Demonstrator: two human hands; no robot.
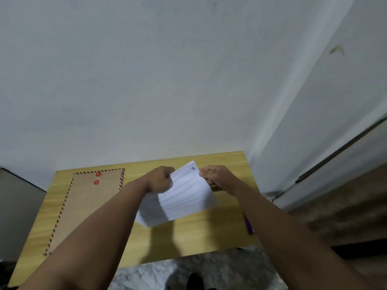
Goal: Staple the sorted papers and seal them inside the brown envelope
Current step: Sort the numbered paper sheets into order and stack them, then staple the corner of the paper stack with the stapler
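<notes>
I hold a stack of white printed papers lifted above the table, the top sheet marked "1" at its far corner. My left hand grips the stack's upper left edge. My right hand pinches its upper right edge, and something brownish shows under those fingers, too blurred to identify. The brown envelope with a red-and-dark striped border and two red button discs lies flat on the left of the table, partly under my left forearm. No stapler is clearly seen.
The small yellow wooden table stands against a white wall. A purple pen-like object lies near its right edge, partly hidden by my right forearm. Marbled floor shows below the table's front edge, and a door frame stands at the right.
</notes>
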